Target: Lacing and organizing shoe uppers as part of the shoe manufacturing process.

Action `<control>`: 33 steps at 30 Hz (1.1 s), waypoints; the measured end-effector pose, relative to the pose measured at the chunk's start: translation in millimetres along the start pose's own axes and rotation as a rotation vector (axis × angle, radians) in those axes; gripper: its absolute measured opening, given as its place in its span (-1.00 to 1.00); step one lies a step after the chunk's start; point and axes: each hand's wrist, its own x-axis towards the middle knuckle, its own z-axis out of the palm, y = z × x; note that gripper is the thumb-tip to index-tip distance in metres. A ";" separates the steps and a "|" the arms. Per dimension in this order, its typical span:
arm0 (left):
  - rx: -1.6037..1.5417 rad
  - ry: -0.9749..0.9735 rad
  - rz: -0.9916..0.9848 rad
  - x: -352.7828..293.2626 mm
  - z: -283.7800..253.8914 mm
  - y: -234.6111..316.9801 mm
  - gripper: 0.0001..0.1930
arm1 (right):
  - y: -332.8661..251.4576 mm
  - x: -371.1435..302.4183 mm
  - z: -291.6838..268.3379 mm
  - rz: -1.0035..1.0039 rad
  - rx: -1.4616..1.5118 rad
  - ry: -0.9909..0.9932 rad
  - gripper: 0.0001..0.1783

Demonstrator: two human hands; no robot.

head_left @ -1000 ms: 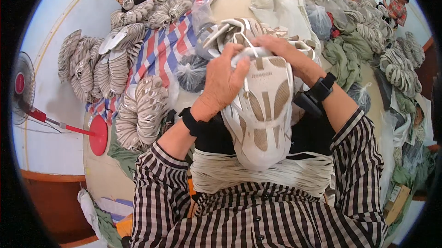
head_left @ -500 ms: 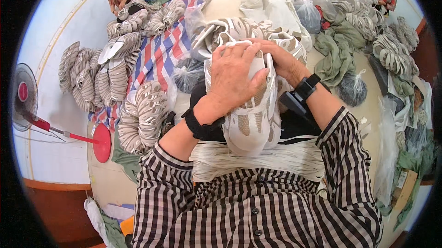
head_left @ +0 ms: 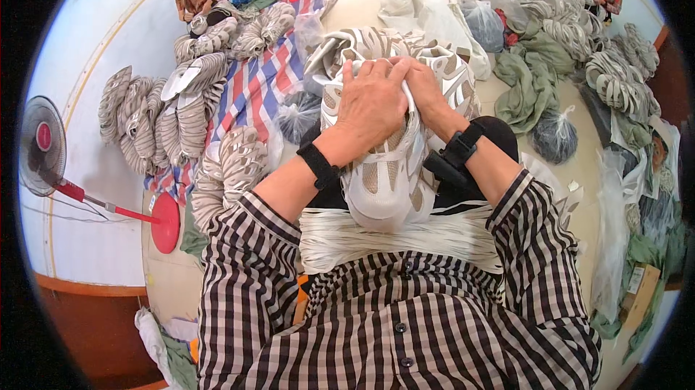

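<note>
- Left hand (head_left: pixel 373 104) is lying over the shoe (head_left: pixel 384 173), fingers curled and clamped on its upper part near the collar.
- Right hand (head_left: pixel 423 86) is meeting the left at 12 o'clock of the shoe, fingers pinched together on the same edge; what they are pinching is hidden.
- The shoe is resting on the lap, toe toward the body, above a bundle of white laces (head_left: pixel 398 238).
- More shoes (head_left: pixel 376 46) are lying just beyond the hands at 12 o'clock; rows of soles (head_left: pixel 181 111) at 10 o'clock.
- Judged: the step is going best with the left hand bracing the shoe steady while the right is pulling evenly.
</note>
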 end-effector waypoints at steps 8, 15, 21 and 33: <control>-0.476 -0.163 -0.037 11.3 -48.7 -32.0 -0.58 | -1.9 1.0 3.2 -0.113 -0.122 0.102 -0.66; -0.461 0.032 -0.017 -16.6 -13.3 -46.9 -0.59 | -1.6 -4.5 4.5 -0.127 0.018 0.010 -0.58; -0.300 0.144 -0.103 -17.8 -14.5 -20.1 -0.58 | -3.2 -23.1 5.1 -0.140 0.052 0.110 -0.63; -0.294 0.060 -0.192 4.5 -5.5 3.4 -0.72 | -3.9 -33.0 3.5 -0.097 0.035 0.211 -0.66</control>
